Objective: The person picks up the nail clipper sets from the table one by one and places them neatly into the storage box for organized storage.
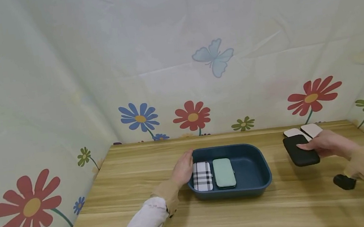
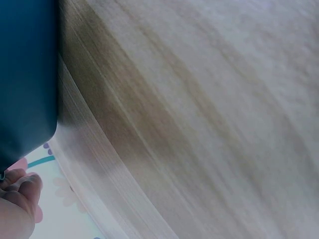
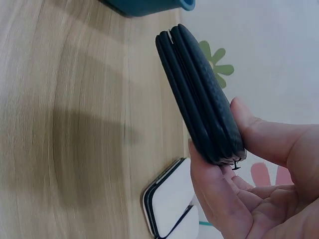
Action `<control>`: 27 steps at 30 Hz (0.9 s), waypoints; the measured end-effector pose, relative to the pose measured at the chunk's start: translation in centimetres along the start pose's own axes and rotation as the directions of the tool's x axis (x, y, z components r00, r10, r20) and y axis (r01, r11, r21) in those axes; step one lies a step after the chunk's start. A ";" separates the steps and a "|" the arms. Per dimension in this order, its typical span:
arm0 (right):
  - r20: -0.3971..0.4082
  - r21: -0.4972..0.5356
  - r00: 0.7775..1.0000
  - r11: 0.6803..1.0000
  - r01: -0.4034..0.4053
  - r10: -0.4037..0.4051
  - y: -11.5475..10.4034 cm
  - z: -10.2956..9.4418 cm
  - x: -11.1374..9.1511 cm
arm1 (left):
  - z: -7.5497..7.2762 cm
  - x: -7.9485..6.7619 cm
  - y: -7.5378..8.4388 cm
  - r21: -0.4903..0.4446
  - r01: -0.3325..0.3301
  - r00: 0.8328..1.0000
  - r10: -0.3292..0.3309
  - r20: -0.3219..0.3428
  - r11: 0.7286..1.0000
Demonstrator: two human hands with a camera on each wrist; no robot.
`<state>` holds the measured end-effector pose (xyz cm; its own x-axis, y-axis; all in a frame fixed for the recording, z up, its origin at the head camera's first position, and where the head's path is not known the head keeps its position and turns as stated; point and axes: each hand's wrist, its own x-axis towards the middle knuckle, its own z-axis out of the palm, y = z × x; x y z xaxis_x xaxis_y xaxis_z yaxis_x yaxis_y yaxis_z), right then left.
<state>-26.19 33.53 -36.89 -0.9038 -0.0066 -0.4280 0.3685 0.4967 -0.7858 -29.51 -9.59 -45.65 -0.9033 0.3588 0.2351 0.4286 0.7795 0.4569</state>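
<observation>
My right hand (image 1: 330,143) pinches a black case (image 1: 299,152) at one end, thumb on one face and fingers on the other. In the right wrist view the black case (image 3: 202,99) is held up edge-on over the table, closed, with a small metal clasp by the fingers. My left hand (image 1: 182,168) grips the left rim of a dark blue bin (image 1: 266,186). Inside the bin a plaid case (image 1: 202,177) lies at the left, and a mint green case (image 1: 224,172) lies beside it near the middle.
Two white cases, a left one (image 1: 292,132) and a right one (image 1: 311,129), lie on the wooden table (image 1: 133,165) at the back right, partly behind the black case and right hand. A flower-printed curtain (image 1: 163,74) stands along the table's back edge.
</observation>
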 end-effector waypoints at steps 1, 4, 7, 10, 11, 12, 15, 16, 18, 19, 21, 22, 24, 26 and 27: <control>0.008 0.020 1.000 1.000 0.005 -0.005 -0.1 0.1 0.0 | 0.0 0.0 0.0 -0.002 0.002 1.000 -0.002 -0.001 1.000; 0.045 0.092 0.999 0.996 0.016 -0.020 -0.3 0.6 0.0 | -0.2 -0.1 0.2 -0.010 0.009 1.000 -0.009 0.000 1.000; 0.074 0.153 0.997 0.988 0.015 -0.027 -0.4 0.9 0.0 | -0.3 -0.2 0.4 -0.013 0.014 1.000 -0.014 0.001 1.000; 0.075 0.167 0.997 0.986 0.012 -0.025 -0.5 1.1 0.0 | -0.3 -0.2 0.4 -0.012 0.011 1.000 -0.011 0.001 1.000; 0.074 0.167 0.997 0.986 0.013 -0.026 -0.5 1.2 -0.1 | -0.3 -0.2 0.4 -0.011 0.009 1.000 -0.009 0.001 1.000; 0.073 0.165 0.997 0.986 0.016 -0.028 -0.6 1.2 -0.1 | -0.3 -0.1 0.3 -0.012 0.006 1.000 -0.006 0.000 1.000; 0.075 0.169 0.996 0.985 0.033 -0.046 -0.6 1.4 -0.1 | -0.2 -0.1 0.2 -0.017 0.006 1.000 -0.006 0.000 1.000; 0.080 0.170 0.996 0.985 0.037 -0.051 -0.6 1.4 -0.1 | -0.1 -0.1 0.1 -0.020 0.005 1.000 -0.005 -0.001 1.000; 0.082 0.168 0.995 0.985 0.036 -0.051 -0.7 1.5 0.0 | -0.1 -0.1 0.1 -0.023 0.006 1.000 -0.006 -0.002 1.000; 0.079 0.158 0.996 0.987 0.037 -0.050 -0.7 1.5 0.0 | -0.1 -0.1 0.1 -0.022 0.007 1.000 -0.007 -0.004 1.000; 0.080 0.141 0.996 0.989 0.036 -0.048 -0.9 1.7 -0.1 | -0.1 -0.1 0.1 -0.024 0.006 1.000 -0.006 -0.008 1.000; 0.075 0.125 0.996 0.991 0.036 -0.046 -1.0 1.7 -0.1 | -0.1 -0.1 0.1 -0.024 0.006 1.000 -0.007 -0.008 1.000; 0.072 0.105 0.996 0.994 0.044 -0.051 -1.2 1.9 -0.1 | -0.1 -0.1 0.2 -0.025 0.011 1.000 -0.011 -0.007 1.000; 0.070 0.095 0.996 0.994 0.052 -0.059 -1.3 2.1 -0.2 | -0.1 -0.1 0.2 -0.025 0.015 1.000 -0.015 -0.003 1.000; 0.068 0.091 0.996 0.994 0.056 -0.062 -1.4 2.2 -0.2 | -0.2 -0.1 0.2 -0.025 0.017 1.000 -0.017 0.000 1.000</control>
<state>-26.05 30.92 -36.74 -0.9081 -0.0963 -0.4076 0.3357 0.4143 -0.8460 -29.32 -9.54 -45.44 -0.9105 0.3454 0.2272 0.4134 0.7725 0.4820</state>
